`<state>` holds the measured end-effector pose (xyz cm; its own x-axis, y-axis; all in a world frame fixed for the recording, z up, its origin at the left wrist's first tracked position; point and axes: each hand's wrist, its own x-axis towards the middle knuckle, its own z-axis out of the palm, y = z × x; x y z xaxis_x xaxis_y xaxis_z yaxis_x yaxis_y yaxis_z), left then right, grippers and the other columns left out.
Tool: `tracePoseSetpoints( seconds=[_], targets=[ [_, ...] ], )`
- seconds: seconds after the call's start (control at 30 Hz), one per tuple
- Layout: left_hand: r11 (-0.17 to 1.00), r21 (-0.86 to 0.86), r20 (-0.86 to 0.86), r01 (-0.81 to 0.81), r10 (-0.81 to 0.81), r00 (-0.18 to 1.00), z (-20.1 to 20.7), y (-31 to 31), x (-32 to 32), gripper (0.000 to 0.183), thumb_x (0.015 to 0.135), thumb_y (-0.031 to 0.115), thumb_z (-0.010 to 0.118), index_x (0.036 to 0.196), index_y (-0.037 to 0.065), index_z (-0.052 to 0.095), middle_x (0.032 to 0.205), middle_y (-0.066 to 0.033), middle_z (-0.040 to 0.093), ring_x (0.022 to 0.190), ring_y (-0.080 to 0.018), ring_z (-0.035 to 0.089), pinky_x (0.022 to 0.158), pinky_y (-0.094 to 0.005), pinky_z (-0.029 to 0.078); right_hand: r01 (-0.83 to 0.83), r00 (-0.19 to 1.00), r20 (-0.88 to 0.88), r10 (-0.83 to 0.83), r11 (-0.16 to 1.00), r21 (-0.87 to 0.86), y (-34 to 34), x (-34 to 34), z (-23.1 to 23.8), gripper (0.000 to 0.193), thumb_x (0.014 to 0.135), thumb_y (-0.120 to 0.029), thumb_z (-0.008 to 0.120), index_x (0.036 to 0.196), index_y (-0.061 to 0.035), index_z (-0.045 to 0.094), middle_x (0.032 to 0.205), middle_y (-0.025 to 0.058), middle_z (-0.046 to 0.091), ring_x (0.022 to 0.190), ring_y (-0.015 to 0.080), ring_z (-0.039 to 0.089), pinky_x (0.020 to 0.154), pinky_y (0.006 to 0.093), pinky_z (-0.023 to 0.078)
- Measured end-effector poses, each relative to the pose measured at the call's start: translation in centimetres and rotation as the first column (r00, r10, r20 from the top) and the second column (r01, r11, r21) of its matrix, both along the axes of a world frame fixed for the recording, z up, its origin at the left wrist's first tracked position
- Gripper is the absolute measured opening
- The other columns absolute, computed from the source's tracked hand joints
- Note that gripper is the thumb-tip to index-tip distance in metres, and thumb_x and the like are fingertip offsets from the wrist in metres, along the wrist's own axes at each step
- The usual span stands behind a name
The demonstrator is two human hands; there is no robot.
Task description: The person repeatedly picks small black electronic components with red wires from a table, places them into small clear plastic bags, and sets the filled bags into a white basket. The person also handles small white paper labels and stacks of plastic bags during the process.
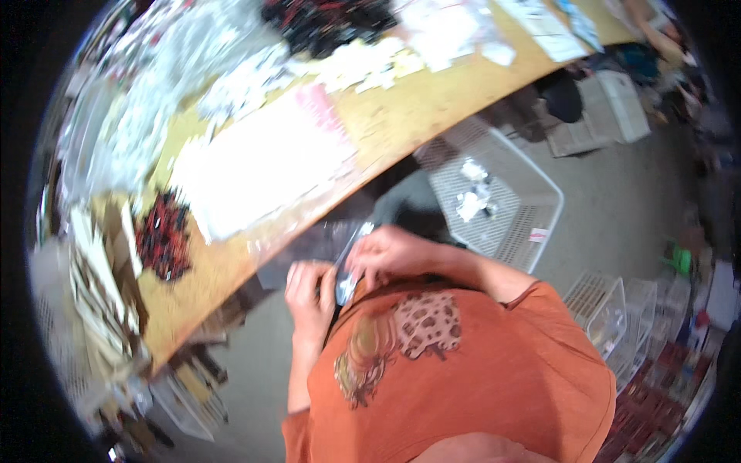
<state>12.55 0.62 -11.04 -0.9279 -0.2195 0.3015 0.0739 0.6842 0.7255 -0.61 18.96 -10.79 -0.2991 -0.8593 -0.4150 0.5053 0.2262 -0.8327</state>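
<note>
Close in front of my orange shirt, both hands meet at a small clear plastic packet [346,288]; its contents are too blurred to name. My left hand [311,295] has its fingers curled and closed at the packet's left side. From the right, my right hand [392,253] reaches in with bent fingers pinched at the packet's upper edge. Both are just off the table's near edge, above my lap. On the table beyond them lies a bright white stack of sheets or flat bags [258,166] with a pink strip at its right.
The wooden table [432,116] holds a red-and-black pile [164,235], a larger dark pile [332,23], clear bags [193,54] and yellowish-white pieces [374,65]. A white perforated basket [532,181] with small packets stands on the right. Cardboard [104,285] leans at the left.
</note>
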Motion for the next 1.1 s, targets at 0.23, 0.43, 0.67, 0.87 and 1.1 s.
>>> tracePoseSetpoints(
  seconds=[0.23,0.43,0.67,0.87,1.1],
  targets=[
    [0.957,0.276,0.163,-0.083,0.039,0.986,-3.6,1.6,-0.2,0.008,0.090,0.001,0.073,0.093,0.000,0.066,0.081,-0.0070,0.063,0.073,-0.0179,0.059,0.068,-0.0313,0.049,0.163,0.985,-0.071,-0.157,0.984,0.075,0.4,2.5,-5.4,0.023,0.098,-0.020,0.067,0.090,0.0017,0.069,0.076,0.0087,0.073,0.060,0.0127,0.068,0.054,0.0263,0.053],
    [0.809,0.583,0.274,-0.068,-0.117,0.955,-4.6,2.2,0.0,0.011,0.091,0.003,0.077,0.098,0.001,0.069,0.085,-0.0010,0.070,0.076,-0.0042,0.061,0.070,-0.0223,0.051,0.295,0.930,-0.222,-0.293,0.955,-0.029,-0.4,2.6,-6.0,0.023,0.097,-0.019,0.069,0.083,-0.0003,0.067,0.070,0.0052,0.069,0.054,0.0085,0.063,0.049,0.0244,0.050],
    [0.801,0.580,0.377,-0.151,-0.099,0.921,-5.6,1.9,0.6,0.010,0.100,0.005,0.066,0.092,0.000,0.066,0.079,0.0044,0.062,0.074,-0.0027,0.052,0.066,-0.0205,0.045,0.257,0.943,-0.223,-0.247,0.966,0.018,-0.6,2.8,-6.0,0.025,0.099,-0.019,0.067,0.081,-0.0012,0.066,0.068,0.0051,0.069,0.052,0.0092,0.062,0.048,0.0253,0.049],
    [0.934,0.247,0.259,-0.257,0.192,0.947,-6.4,0.9,-0.5,0.004,0.094,0.002,0.065,0.096,0.001,0.067,0.073,-0.0112,0.065,0.061,-0.0151,0.062,0.060,-0.0301,0.050,0.187,0.961,-0.218,-0.169,0.980,0.064,-0.4,3.0,-5.6,0.025,0.097,-0.018,0.066,0.078,-0.0014,0.065,0.065,0.0067,0.067,0.052,0.0116,0.064,0.048,0.0281,0.050],
    [0.976,-0.077,0.060,0.203,-0.198,0.978,-1.1,2.0,-1.4,0.016,0.080,-0.002,0.067,0.093,0.005,0.069,0.081,-0.0131,0.069,0.072,-0.0334,0.068,0.064,-0.0405,0.053,0.247,0.937,0.221,-0.270,0.961,0.125,0.1,1.9,-7.1,0.031,0.100,-0.028,0.058,0.089,0.0003,0.065,0.073,0.0102,0.066,0.051,0.0157,0.061,0.042,0.0257,0.043]
  ],
)
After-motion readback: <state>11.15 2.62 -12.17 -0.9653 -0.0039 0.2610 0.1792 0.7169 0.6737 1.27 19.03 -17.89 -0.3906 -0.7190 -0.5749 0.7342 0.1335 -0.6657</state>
